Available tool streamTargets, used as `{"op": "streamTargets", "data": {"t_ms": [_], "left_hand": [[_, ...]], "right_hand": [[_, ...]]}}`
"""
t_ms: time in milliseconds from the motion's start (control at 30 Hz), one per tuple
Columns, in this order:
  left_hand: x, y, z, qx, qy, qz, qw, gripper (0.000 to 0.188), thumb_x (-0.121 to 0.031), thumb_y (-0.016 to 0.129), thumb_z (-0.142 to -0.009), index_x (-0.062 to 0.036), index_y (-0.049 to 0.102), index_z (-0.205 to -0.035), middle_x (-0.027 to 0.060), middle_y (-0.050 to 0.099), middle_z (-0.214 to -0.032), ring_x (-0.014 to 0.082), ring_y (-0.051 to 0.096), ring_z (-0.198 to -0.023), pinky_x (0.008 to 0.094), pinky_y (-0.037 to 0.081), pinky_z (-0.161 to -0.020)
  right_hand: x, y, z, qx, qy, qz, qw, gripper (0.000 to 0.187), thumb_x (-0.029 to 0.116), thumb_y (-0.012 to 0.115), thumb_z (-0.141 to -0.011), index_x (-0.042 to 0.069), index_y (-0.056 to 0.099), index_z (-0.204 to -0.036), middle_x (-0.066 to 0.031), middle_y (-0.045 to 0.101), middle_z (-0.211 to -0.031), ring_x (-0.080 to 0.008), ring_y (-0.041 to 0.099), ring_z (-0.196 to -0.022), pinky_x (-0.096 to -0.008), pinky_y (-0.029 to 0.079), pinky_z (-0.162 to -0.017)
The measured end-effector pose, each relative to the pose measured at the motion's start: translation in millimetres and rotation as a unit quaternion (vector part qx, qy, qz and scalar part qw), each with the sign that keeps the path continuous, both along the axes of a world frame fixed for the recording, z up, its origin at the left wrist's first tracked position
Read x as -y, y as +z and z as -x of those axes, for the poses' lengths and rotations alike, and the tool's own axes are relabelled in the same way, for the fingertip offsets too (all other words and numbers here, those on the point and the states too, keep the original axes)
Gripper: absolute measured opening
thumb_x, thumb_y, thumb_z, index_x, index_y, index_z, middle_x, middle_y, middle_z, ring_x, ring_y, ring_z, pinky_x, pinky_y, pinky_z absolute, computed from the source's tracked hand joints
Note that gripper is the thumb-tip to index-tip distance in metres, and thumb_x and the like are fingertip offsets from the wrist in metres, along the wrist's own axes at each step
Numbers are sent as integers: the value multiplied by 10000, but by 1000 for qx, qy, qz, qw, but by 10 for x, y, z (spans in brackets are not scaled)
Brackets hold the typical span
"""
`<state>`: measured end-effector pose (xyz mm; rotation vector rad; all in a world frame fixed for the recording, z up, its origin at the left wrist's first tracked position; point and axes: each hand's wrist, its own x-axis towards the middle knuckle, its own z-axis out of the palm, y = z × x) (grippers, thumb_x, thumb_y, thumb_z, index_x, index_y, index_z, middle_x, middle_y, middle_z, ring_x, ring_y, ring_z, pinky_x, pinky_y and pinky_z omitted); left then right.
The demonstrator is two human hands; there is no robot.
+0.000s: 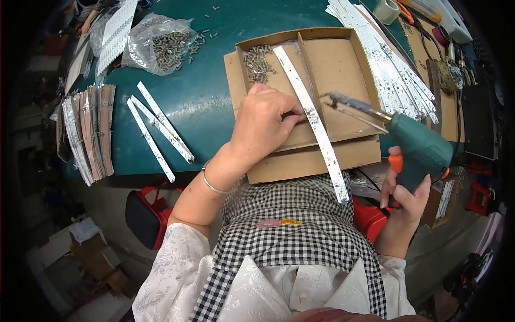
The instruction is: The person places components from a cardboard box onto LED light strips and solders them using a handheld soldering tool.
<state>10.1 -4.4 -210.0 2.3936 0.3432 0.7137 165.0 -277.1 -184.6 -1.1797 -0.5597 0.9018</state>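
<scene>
My right hand [406, 193] grips a green soldering gun [421, 147] with an orange trigger. The gun's long metal tip points left, just beyond the right edge of a narrow white LED strip board [320, 134]. That strip lies slantwise across a shallow cardboard tray [343, 70], and its near end juts out over my checked apron. My left hand [266, 115] is closed at the strip's left edge, thumb and fingers pinched together by small metal parts on its middle. Whatever sits between those fingertips is hidden.
Small metal parts [258, 65] lie heaped in the tray's far left corner. A plastic bag [161, 45] spills more onto the green table [209, 80]. Finished-looking strips [155, 121] and bundled boards [88, 131] lie left; white LED boards [389, 67] are piled right.
</scene>
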Motion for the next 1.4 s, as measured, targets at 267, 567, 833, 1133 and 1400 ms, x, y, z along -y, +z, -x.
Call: {"op": "streamTargets", "data": {"t_ms": [267, 567, 833, 1133, 1400], "left_hand": [[1, 21, 13, -6, 3, -8, 1000, 133, -21, 801, -646, -75, 714, -732, 57, 687, -695, 214, 625, -636, 320, 479, -721], [65, 340, 194, -5, 4, -78, 997, 132, -68, 747, -688, -79, 676, -799, 52, 680, -789, 237, 645, -772, 376, 455, -801], [465, 508, 42, -40, -271, -147, 950, 266, -134, 645, -763, -63, 703, -1013, 31, 679, -1065, 223, 570, -992, 374, 429, -858], [536, 632, 238, -16, -269, -284, 920, 162, -178, 623, -720, -58, 667, -818, 19, 542, -791, 188, 528, -842, 368, 441, -859], [128, 978, 1142, -99, -121, -310, 938, 212, -160, 642, -733, -53, 694, -908, 39, 641, -988, 192, 559, -852, 379, 471, -830]], "right_hand": [[46, 15, -50, 1, -52, -56, 997, 781, 154, 753, -757, -164, 346, -1343, -166, 564, -937, -143, 534, -551, -258, 468, -391], [37, 160, -229, 103, -146, -76, 981, 728, 60, 698, -783, -124, 340, -1389, -77, 513, -796, -153, 570, -596, -221, 466, -520], [-394, -260, -444, 363, -271, 47, 890, 315, -62, 725, -786, 11, 523, -1017, -20, 574, -877, -88, 567, -757, -241, 489, -682], [-795, -242, -410, 583, -214, 214, 754, 615, 34, 732, -751, 9, 492, -1317, -204, 663, -1026, -354, 672, -892, -381, 527, -777], [-751, -324, -554, 601, -185, 224, 745, 612, 39, 735, -784, 8, 479, -1339, -160, 663, -965, -250, 659, -790, -337, 513, -747]]}}
